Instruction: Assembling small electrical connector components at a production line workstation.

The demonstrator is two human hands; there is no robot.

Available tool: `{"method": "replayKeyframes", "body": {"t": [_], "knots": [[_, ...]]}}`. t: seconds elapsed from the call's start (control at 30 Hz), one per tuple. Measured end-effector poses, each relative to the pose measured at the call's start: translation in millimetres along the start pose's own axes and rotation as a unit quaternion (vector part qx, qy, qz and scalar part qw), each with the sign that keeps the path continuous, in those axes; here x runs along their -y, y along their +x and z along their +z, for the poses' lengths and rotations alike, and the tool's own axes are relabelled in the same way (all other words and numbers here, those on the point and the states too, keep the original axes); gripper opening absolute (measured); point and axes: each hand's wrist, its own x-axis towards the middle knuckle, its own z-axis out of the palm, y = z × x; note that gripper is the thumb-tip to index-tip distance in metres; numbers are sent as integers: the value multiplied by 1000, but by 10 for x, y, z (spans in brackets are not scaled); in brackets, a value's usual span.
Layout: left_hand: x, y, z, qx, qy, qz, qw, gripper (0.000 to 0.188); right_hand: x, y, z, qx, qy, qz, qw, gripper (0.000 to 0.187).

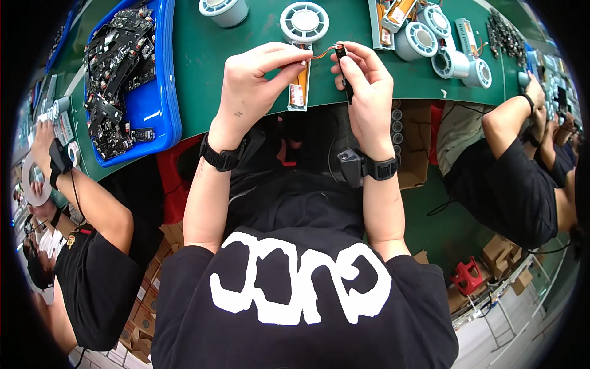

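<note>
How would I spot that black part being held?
Find the green table, then the wearer's right hand over its near edge. The slim black part is pinched there; unlike the black pieces heaped in the blue tray, it's held up singly.

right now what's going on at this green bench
A person's left hand pinches thin orange-red wires, while the right hand holds a small black circuit board. Just beyond the hands lies a round light-blue fan head, with an orange battery below it. More black boards fill a blue tray on the left.
</note>
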Motion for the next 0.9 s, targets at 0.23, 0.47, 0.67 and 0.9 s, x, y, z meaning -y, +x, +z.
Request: {"method": "replayKeyframes", "body": {"t": [0.23, 0.47, 0.67, 0.9], "knots": [[15, 114, 34, -1, 93, 110, 990, 13, -55, -90, 80, -3, -26, -23, 999, 27], [-63, 168, 112, 36, 186, 115, 975, 12, -80, -147, 96, -21, -63, -65, 996, 27], [-102, 170, 155, 42, 223, 92, 970, 9, -89, -154, 96, -27, -97, -75, 992, 26], [-206, 187, 145, 47, 258, 72, 962, 8, -101, -160, 94, -36, -106, -70, 991, 23]]}}
